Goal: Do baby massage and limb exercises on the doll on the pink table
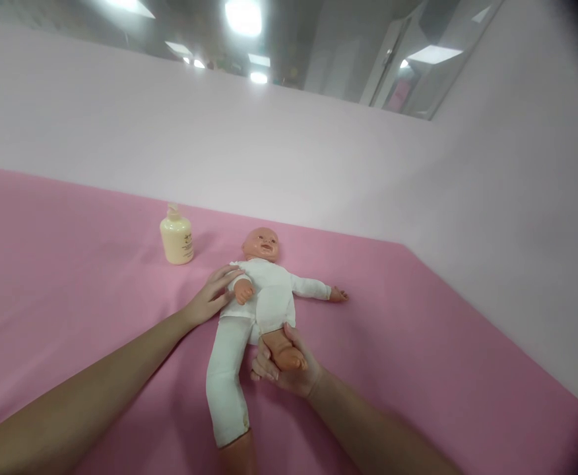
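A baby doll (pixel 274 300) in white cloth clothes lies on its back on a pink surface, its head toward the wall. My left hand (pixel 214 293) lies against the doll's side and bent arm, fingers stretched out and a little apart. One doll leg is folded up over the belly, and my right hand (pixel 289 369) is closed around its bare foot (pixel 285 349) from below. The other leg (pixel 227 382) stretches toward me, its foot cut off by the bottom edge of view. The doll's other arm (pixel 313 288) extends out to the right.
A pale yellow pump bottle (pixel 177 239) stands left of the doll's head. The pink padded surface (pixel 417 330) meets a white wall (pixel 289 152) at the back and right. Above the wall is a glass pane (pixel 319 53) with bright light reflections.
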The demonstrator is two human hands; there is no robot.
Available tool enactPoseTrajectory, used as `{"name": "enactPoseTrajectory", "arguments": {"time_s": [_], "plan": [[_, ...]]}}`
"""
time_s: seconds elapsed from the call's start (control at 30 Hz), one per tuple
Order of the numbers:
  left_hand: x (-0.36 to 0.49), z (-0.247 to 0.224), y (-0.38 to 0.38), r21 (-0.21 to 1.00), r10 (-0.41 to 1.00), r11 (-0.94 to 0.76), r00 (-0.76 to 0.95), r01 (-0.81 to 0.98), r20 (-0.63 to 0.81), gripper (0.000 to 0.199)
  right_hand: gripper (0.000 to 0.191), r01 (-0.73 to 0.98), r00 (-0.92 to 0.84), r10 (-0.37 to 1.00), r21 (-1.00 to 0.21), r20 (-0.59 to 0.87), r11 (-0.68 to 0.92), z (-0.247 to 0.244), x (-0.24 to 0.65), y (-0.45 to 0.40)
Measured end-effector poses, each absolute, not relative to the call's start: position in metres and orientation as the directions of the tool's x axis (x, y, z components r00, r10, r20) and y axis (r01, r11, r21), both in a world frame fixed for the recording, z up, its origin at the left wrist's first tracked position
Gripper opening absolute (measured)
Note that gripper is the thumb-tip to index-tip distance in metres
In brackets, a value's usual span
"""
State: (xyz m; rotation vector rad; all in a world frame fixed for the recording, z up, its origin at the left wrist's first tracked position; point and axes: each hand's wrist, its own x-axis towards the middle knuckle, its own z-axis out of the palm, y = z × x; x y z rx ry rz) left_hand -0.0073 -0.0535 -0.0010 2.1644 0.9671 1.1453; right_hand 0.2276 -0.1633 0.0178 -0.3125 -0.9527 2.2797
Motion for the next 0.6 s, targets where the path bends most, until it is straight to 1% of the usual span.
{"name": "enactPoseTrajectory", "arguments": {"time_s": [0.13,0.37,0.47,0.6], "plan": [[-0.0071,-0.0004,-0.0542,0.693,0.769,-0.631,0.401,0.349,0.498,0.053,0.070,-0.458,-0.762,0.647,-0.704,-0.003,-0.542,0.0169,0.2273,-0.1629],[-0.0059,-0.0004,-0.0538,0.684,0.764,-0.638,0.400,0.353,0.507,0.054,0.063,-0.434,-0.703,0.707,-0.742,-0.076,-0.511,0.0141,0.2270,-0.1629],[-0.0056,-0.0009,-0.0538,0.685,0.765,-0.637,0.400,0.353,0.505,0.053,0.063,-0.433,-0.712,0.698,-0.733,-0.078,-0.524,0.0148,0.2274,-0.1633],[-0.0055,-0.0009,-0.0542,0.685,0.770,-0.632,0.393,0.363,0.502,0.053,0.068,-0.414,-0.749,0.660,-0.732,-0.063,-0.540,0.0148,0.2280,-0.1634]]}}
